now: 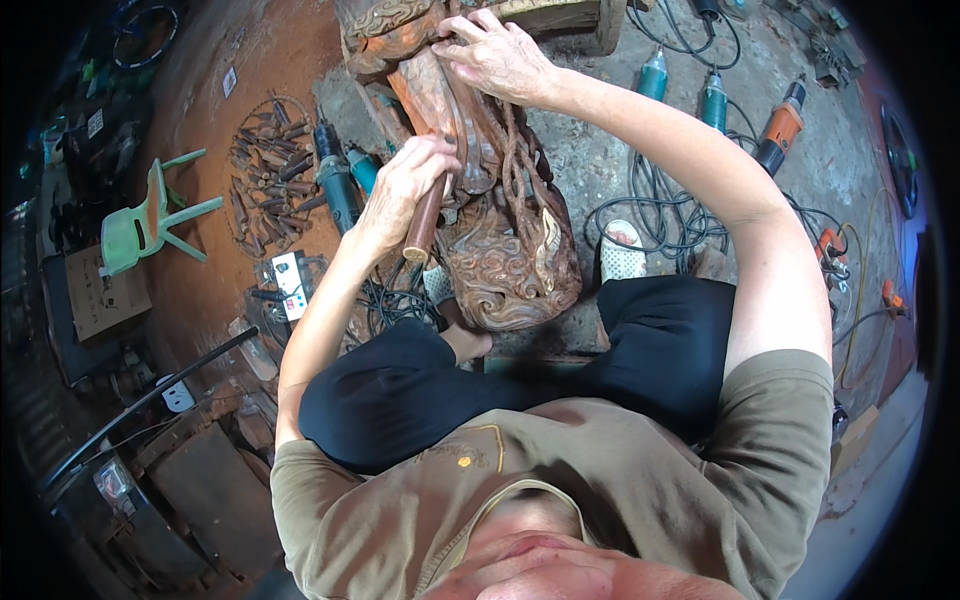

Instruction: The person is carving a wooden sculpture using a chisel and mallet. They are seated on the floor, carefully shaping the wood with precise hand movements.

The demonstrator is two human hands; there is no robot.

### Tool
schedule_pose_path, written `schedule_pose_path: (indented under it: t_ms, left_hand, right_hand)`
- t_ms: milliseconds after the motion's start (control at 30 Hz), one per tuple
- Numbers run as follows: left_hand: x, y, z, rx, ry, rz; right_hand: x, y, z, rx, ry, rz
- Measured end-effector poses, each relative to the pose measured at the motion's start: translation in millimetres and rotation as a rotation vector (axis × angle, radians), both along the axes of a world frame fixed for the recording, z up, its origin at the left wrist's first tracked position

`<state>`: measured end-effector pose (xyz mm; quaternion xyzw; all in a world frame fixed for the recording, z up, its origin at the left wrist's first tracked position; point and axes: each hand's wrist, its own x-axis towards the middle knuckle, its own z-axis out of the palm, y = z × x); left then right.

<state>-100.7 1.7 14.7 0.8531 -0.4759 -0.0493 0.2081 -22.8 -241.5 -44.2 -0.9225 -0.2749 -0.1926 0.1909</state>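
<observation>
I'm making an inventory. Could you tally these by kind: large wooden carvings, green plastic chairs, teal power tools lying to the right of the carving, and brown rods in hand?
Large wooden carving: 1
Green plastic chair: 1
Teal power tools right of the carving: 2
Brown rod, in the left hand: 1
Total: 5

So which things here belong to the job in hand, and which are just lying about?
Seemingly in the job:
wood carving, touched by the right hand
wooden handle, held in the left hand

Untouched, apparently lying about:
green chair
cardboard box
orange power tool
</observation>
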Motion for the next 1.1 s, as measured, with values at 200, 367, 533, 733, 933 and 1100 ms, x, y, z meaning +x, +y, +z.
schedule_pose_path:
  t_ms: [200, 367, 533, 733, 933, 1100]
  left_hand:
    - [-10, 1, -8, 0.036, -0.035, -0.021]
    - [-6, 5, 5, 0.019, 0.088, -0.025]
    - [-5, 4, 1, -0.023, 0.112, -0.002]
    - [2, -2, 0, -0.045, 0.008, 0.009]
    - [-2, -1, -7, 0.021, -0.025, 0.003]
    - [-5, 7, -3, 0.038, 0.121, -0.014]
  right_hand:
    - [2, -1, -6, 0.035, -0.006, 0.002]
    - [4, -3, -1, -0.008, -0.020, -0.006]
    - [8, -2, -3, 0.010, -0.040, -0.009]
    - [6, -2, -4, 0.029, -0.046, -0.008]
    - [7, -4, -3, 0.015, -0.022, 0.000]
    - [7, -4, -5, 0.022, -0.042, -0.012]
